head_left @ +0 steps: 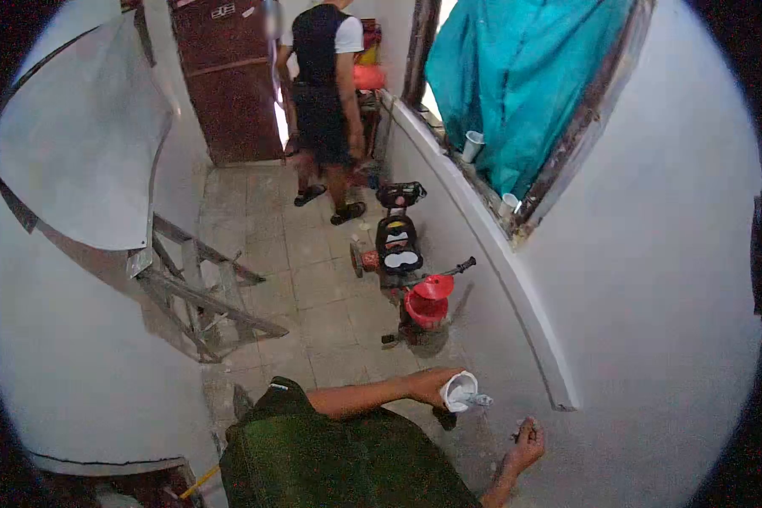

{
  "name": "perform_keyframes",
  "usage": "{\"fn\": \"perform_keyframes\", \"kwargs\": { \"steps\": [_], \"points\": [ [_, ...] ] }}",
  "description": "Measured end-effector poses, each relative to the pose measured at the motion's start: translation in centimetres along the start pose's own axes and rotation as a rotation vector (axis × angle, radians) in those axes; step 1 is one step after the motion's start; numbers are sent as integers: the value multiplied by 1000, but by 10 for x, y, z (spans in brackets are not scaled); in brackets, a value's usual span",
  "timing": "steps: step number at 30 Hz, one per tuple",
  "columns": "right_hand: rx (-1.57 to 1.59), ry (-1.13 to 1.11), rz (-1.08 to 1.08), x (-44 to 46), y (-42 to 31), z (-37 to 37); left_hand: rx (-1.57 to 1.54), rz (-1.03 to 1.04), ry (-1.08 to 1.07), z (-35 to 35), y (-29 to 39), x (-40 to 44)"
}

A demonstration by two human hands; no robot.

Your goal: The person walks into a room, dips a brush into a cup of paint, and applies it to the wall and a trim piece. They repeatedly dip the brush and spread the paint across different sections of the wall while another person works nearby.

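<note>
My left hand [432, 387] grips a white plastic cup [449, 396], tilted so its mouth faces me. White material lies inside, and a pale, narrow object [483, 400] sticks out over its rim; its kind is unclear. Lower and to the right, my right hand [529, 444] is closed near the white wall [635, 372], its fingers pinched together. Something small and whitish shows at the fingertips, too small to name. I cannot tell whether that hand touches the wall.
A child's tricycle [398, 245] with a red basket [427, 311] stands by the wall. Wooden trestle legs [203, 288] are at left. Two white cups, the farther one [473, 146], sit on the sill below a teal sheet [525, 76]. A person [320, 85] stands near a brown door [229, 102].
</note>
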State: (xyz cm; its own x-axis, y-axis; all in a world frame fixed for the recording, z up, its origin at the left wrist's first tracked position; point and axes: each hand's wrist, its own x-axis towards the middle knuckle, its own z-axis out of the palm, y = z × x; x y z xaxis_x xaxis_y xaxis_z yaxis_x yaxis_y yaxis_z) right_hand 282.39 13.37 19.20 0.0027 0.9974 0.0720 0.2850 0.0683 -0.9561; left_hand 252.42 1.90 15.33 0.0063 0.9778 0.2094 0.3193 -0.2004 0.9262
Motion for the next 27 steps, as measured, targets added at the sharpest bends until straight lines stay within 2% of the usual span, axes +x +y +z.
{"fn": "perform_keyframes", "kwargs": {
  "steps": [2, 3, 5, 6, 9, 10, 12, 15, 17, 18, 19, 21, 24, 25, 27],
  "points": [
    [35, -14, -24, -1, 2, 23, -13, -137, -53, -24, 2, -15],
    [76, -15, -46, -3, 2, 33, -17, -141, -43, -29, -11, -24],
    [66, -71, -24, -10, -7, 57, 34, -2, 101, -47, -26, -41],
    [57, -117, -1, -15, -10, 69, 80, -123, 60, -55, -34, -50],
    [155, -185, 77, -34, -33, 108, 194, -60, 190, -77, -58, -75],
    [159, -185, 79, -33, -24, 120, 115, -179, 145, -91, -40, -79],
    [237, -343, 23, -35, -1, 132, 120, -205, 163, -105, -51, -91],
    [254, -346, 84, -50, -10, 156, 153, -182, 207, -119, -47, -106],
    [210, -377, 78, -51, -13, 164, 162, -268, 247, -133, -34, -110],
    [156, -406, 72, -50, -14, 166, 26, -197, 231, -140, -28, -110],
    [157, -407, 70, -48, -14, 169, 28, -196, 232, -142, -31, -112],
    [179, -458, 1, -46, -15, 171, 91, -241, 240, -143, -39, -115],
    [303, -427, 71, -57, -51, 178, 49, -338, 206, -150, -23, -106],
    [304, -426, 69, -55, -51, 179, 51, -335, 206, -149, -30, -105],
    [313, -482, 88, -50, -49, 180, 66, -142, 278, -144, -49, -106]
  ]
}}
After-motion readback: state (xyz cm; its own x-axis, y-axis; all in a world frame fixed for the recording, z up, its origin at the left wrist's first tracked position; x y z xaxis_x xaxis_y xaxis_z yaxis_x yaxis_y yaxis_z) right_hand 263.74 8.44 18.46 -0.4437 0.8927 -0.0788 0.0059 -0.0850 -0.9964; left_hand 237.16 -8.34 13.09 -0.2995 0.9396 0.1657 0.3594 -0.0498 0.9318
